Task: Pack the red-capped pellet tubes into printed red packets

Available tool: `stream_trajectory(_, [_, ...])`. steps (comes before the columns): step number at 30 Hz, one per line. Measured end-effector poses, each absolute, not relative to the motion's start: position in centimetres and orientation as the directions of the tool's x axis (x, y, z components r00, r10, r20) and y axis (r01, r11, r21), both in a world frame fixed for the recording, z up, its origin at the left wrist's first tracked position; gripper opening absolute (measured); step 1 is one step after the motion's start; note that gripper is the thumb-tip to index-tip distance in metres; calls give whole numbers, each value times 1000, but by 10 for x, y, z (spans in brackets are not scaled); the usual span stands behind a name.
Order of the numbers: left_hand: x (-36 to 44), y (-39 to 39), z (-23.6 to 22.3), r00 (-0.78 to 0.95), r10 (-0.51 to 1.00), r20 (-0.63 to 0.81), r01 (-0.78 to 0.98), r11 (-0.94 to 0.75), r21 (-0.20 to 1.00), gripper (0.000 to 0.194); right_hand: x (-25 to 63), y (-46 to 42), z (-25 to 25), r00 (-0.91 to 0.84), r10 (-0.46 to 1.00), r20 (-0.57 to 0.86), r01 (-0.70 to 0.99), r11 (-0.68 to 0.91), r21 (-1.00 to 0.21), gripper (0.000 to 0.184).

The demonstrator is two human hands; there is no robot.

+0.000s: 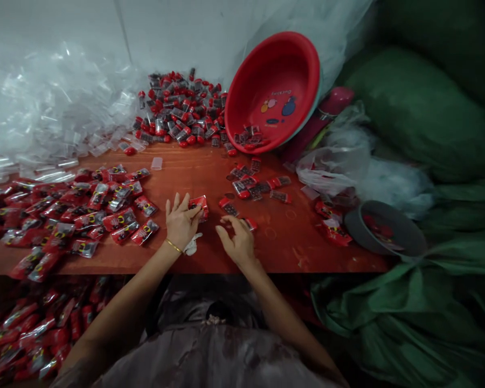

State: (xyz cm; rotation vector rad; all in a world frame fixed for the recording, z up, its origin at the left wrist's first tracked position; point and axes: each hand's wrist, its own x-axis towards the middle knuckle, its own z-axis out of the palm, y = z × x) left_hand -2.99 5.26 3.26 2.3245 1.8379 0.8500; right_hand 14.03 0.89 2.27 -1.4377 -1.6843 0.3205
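Note:
My left hand [181,222], with a gold bangle at the wrist, is palm down on the table. Its thumb and forefinger press on a small red printed packet [200,203]; the other fingers stretch forward. A crumpled white scrap [192,244] lies beside that wrist. To the right, my right hand [239,240] hovers with thumb and forefinger apart and nothing visible between them. Just behind its fingers is a red-capped piece [249,223], partly covered. Several small clear containers with red caps and dark contents [246,186] are scattered ahead of it.
Finished-looking red packets [121,218] spread across the left, with more packets [36,334] below the table edge. Clear plastic sleeves [56,108] heap behind. A pile of red-capped containers [181,110] adjoins a tilted red basin [275,70]. Right are plastic bags [331,167] and a grey bowl [359,229].

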Motion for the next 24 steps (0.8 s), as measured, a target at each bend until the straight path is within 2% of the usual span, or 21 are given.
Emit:
stream_trajectory(2, [-29, 48, 42, 139, 899, 415, 860, -318, 399, 25, 120, 22, 29, 92, 956, 279, 524, 192, -830, 33])
stream_trajectory(4, [-27, 44, 52, 123, 895, 429, 823, -334, 459, 25, 105, 33, 33, 100, 979, 179, 367, 131, -921, 33])
stream_trajectory(7, [-22, 37, 62, -30, 928, 372, 669, -257, 697, 34, 96, 38, 34, 131, 978, 163, 231, 130, -964, 33])
stream_trajectory(9, [-18, 33, 65, -116, 979, 166, 407, -105, 907, 43, 99, 33, 34, 151, 971, 187, 252, 145, -957, 32])
stream_trajectory(11, [-14, 30, 66, -67, 990, -122, 89, 127, 988, 44, 105, 24, 34, 148, 962, 228, 349, 165, -922, 32])
stream_trajectory(13, [-11, 27, 68, 60, 939, -340, -145, 345, 927, 41, 112, 15, 34, 121, 951, 284, 462, 199, -864, 32])
stream_trajectory(16, [-7, 22, 72, 231, 828, -512, -313, 561, 767, 37, 123, 4, 35, 95, 934, 344, 577, 230, -784, 31])
stream_trajectory(18, [-5, 19, 74, 286, 790, -542, -345, 612, 711, 37, 129, -1, 34, 73, 930, 360, 635, 235, -736, 30])
stream_trajectory(24, [9, 7, 78, 204, 832, -517, -373, 554, 744, 42, 139, -8, 32, 25, 900, 436, 752, 270, -601, 34])
